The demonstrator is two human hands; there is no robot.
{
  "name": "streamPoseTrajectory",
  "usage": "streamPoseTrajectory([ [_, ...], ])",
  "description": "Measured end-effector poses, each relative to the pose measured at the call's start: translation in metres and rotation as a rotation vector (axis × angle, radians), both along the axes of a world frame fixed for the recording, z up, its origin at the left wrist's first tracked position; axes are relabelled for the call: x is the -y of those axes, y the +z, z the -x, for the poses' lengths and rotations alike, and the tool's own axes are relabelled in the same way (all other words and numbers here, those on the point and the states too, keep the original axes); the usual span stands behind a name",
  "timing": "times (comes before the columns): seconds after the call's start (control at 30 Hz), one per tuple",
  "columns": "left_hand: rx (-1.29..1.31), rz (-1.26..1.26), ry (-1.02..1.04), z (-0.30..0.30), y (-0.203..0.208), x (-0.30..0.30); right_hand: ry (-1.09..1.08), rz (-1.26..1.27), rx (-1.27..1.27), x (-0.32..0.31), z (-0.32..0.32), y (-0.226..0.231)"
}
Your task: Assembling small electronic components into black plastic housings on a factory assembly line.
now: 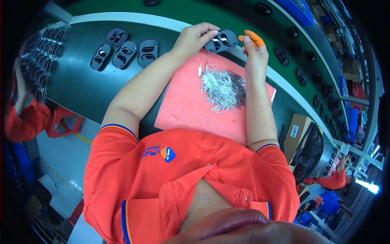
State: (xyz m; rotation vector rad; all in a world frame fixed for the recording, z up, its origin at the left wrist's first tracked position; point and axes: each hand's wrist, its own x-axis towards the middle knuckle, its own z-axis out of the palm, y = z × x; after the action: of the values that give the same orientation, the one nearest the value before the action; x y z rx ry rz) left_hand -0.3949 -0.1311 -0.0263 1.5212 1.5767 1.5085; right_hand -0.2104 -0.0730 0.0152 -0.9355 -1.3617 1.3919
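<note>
Pink foam (178,106) is bearing many pins (223,90), so I am judging much is left. Beyond, the left hand (194,40) is gripping a case (222,40); the right hand (255,53) is curling beside it, holding what I cannot tell. Leftward, four cases (124,54) are lying, perhaps done.

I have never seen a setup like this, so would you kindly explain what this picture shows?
There is no machine here: these are a person's own hands, seen from a wide fisheye camera on their head, which bends straight edges. The left hand holds a dark case with shaped recesses. The right hand, with orange finger covers, is raised beside it; whether it pinches something tiny, I cannot tell. Below lies a pile of thin silvery pins on a pink foam sheet. Four similar cases sit to the left on the dark green table.
</note>
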Motion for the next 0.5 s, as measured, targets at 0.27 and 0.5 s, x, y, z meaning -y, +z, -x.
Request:
streamPoseTrajectory([
  [0.27, -0.186, -0.043, -0.073, -0.007, 0.007, -0.003, 0.033, -0.15, 0.149, -0.006, 0.002, -0.008],
  [0.5, -0.223, -0.077, -0.115, -0.011, 0.008, -0.003, 0.092, -0.13, 0.141, -0.003, 0.003, -0.019],
])
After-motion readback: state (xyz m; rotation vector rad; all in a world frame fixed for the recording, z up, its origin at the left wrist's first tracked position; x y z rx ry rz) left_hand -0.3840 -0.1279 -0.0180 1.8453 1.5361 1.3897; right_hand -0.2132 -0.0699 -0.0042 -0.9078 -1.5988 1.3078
